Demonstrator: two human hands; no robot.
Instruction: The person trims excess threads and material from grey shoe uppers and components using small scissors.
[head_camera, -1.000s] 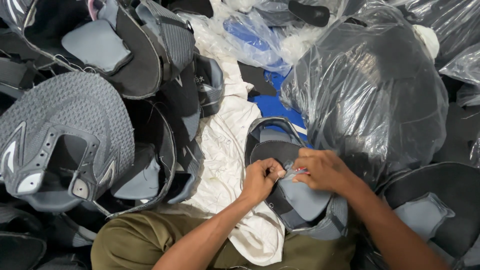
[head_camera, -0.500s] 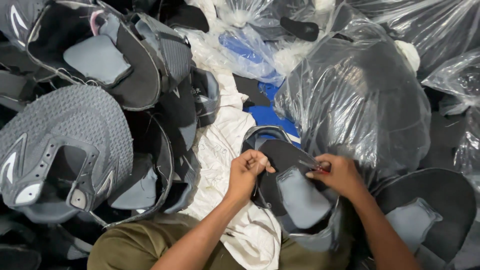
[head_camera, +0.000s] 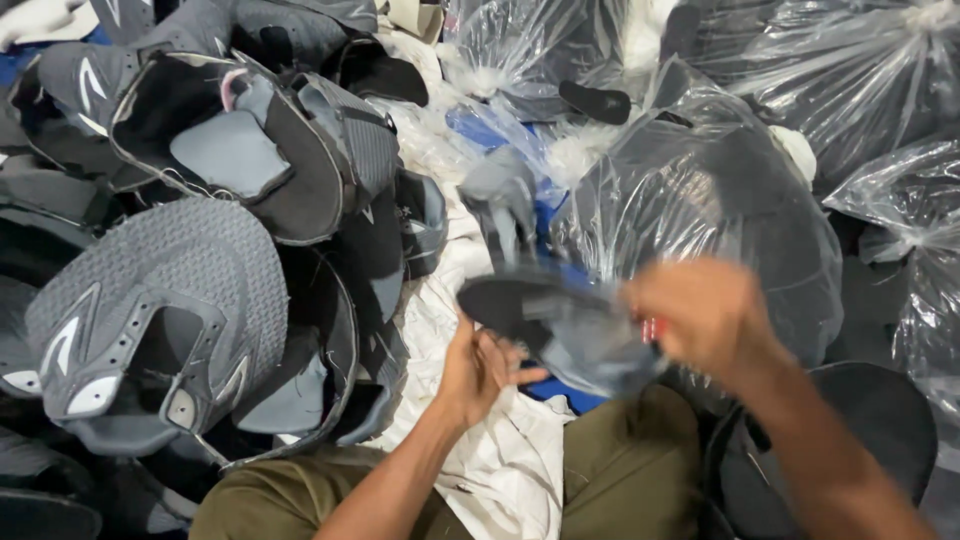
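Note:
A dark grey shoe upper with a grey tongue hangs lifted above my lap, blurred by motion. My left hand is under its near edge, fingers curled against it. My right hand grips its right side, and a small red tool shows by the fingers. A white cloth lies over my olive-green trousers below the piece.
A pile of finished grey and black shoe uppers fills the left side. Clear plastic bags stuffed with dark pieces crowd the right and back. Another dark upper lies at the lower right. Blue material shows between the bags.
The shoe upper has been lifted off my lap and swung up and left. My right hand has risen with it; my left hand has shifted beneath its near edge.

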